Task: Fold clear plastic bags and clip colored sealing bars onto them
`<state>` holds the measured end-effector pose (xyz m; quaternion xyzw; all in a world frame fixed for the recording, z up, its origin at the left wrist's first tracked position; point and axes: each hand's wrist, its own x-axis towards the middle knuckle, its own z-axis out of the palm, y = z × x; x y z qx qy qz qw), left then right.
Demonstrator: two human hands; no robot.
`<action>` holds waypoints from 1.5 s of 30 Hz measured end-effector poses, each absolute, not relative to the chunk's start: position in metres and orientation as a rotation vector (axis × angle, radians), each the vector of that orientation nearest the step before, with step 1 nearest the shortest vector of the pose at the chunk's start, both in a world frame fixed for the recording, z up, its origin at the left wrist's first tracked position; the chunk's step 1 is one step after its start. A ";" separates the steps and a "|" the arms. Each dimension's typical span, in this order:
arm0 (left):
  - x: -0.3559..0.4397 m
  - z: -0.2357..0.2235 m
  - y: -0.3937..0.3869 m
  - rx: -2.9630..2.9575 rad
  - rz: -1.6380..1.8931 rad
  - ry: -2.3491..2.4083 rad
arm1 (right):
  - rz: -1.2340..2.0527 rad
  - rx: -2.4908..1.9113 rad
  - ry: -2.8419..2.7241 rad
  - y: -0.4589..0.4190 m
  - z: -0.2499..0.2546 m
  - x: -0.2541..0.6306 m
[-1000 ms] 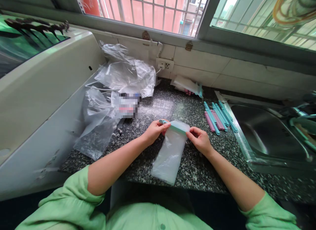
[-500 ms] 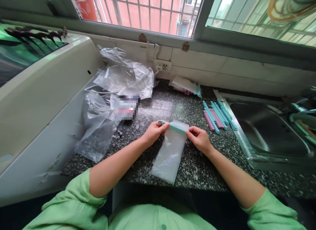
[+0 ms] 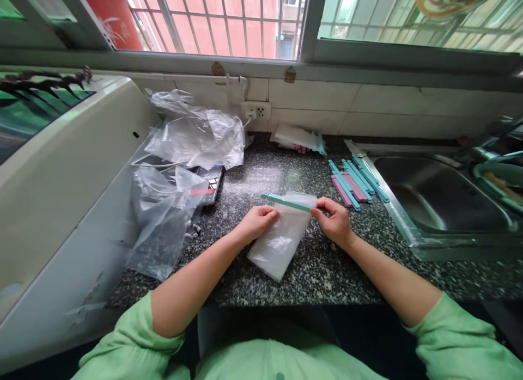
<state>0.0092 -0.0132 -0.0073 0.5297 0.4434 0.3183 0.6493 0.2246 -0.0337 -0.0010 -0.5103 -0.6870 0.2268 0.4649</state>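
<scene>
A translucent plastic bag (image 3: 280, 244) hangs at a slant over the counter's front part, a teal bag clip (image 3: 292, 203) lying across its upper end. My left hand (image 3: 257, 223) pinches the bag's left edge just below the clip, with the thumb on top. Between thumb and fingers, my right hand (image 3: 333, 219) grips the clip's right end at the bag's corner. The clip's left end sticks out free past the bag. To the right lie several loose teal clips (image 3: 357, 176) and pink clips (image 3: 341, 190).
Crumpled clear plastic (image 3: 196, 135) covers the counter's left side, beside a dark phone (image 3: 214, 184) and small metallic bits (image 3: 195, 231). More flat bags (image 3: 294, 136) lie by the tiled wall under a socket (image 3: 256, 110). A steel sink (image 3: 429, 195) is at right, a white appliance (image 3: 81, 167) at left.
My left hand has let go of the clip's left end and moved down to the bag's edge. The bag's lower end has shifted up. The view has turned slightly right.
</scene>
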 end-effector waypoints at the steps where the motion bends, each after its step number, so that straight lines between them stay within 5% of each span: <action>1: 0.009 -0.006 -0.014 1.190 0.726 0.982 | 0.558 -1.249 -1.667 -0.033 -0.001 0.225; 27: 0.011 -0.006 -0.016 1.222 0.609 0.916 | 0.540 -1.298 -1.335 -0.027 0.001 0.236; 45: 0.010 0.005 -0.012 1.276 1.028 0.980 | 0.800 -1.295 -1.479 -0.033 -0.003 0.208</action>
